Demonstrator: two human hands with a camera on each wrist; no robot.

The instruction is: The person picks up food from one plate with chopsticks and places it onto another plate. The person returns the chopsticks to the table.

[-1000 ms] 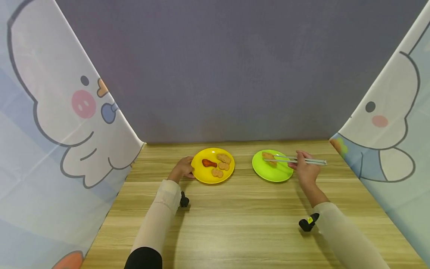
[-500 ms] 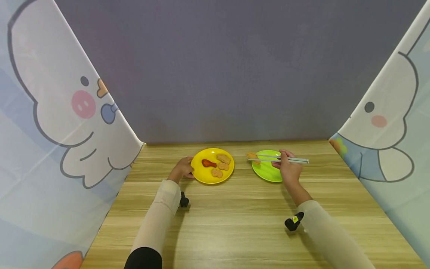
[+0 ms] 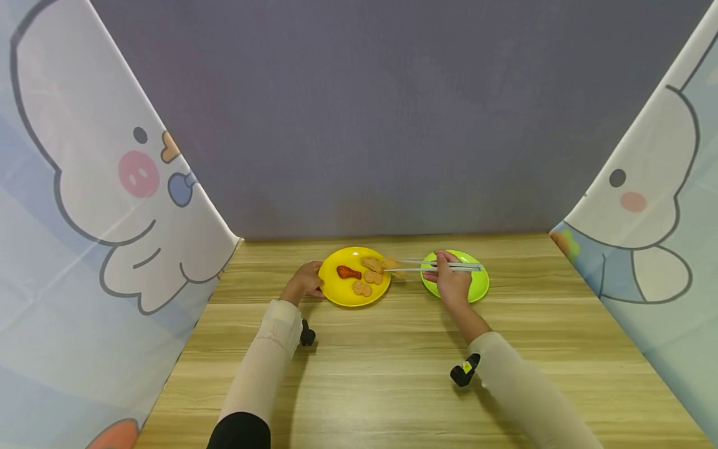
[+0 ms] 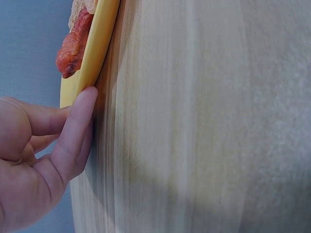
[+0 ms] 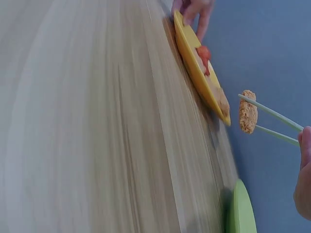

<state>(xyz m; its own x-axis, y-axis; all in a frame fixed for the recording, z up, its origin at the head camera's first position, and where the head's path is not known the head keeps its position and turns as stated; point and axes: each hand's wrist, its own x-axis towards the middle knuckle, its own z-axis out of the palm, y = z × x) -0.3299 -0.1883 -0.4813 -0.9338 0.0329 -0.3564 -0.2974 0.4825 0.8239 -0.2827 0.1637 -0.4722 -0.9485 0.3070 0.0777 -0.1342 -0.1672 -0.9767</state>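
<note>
My left hand (image 3: 307,279) pinches the left rim of the yellow plate (image 3: 335,292), thumb and fingers on its edge in the left wrist view. On that plate lie a red-brown chicken drumstick (image 3: 349,272) and three tan nugget-like pieces (image 3: 363,289). In my right hand (image 3: 455,285) is a pair of pale chopsticks (image 3: 412,269), their tips pointing left. Between the tips they clamp a breaded nugget (image 5: 248,111), held in the air near the yellow plate's right edge. Below the right hand sits the light green plate (image 3: 479,284), partly covered by it; no food shows on its visible part.
Both plates stand on a wood-grain table (image 3: 392,362), toward its back edge. A grey panel (image 3: 392,125) rises behind, and cartoon-printed sheets (image 3: 157,249) flank both sides. A small black device (image 3: 465,369) is strapped at each wrist.
Gripping the chopsticks, my right hand has moved left, carrying the nugget from above the green plate to beside the yellow plate. The left hand and both plates have stayed put.
</note>
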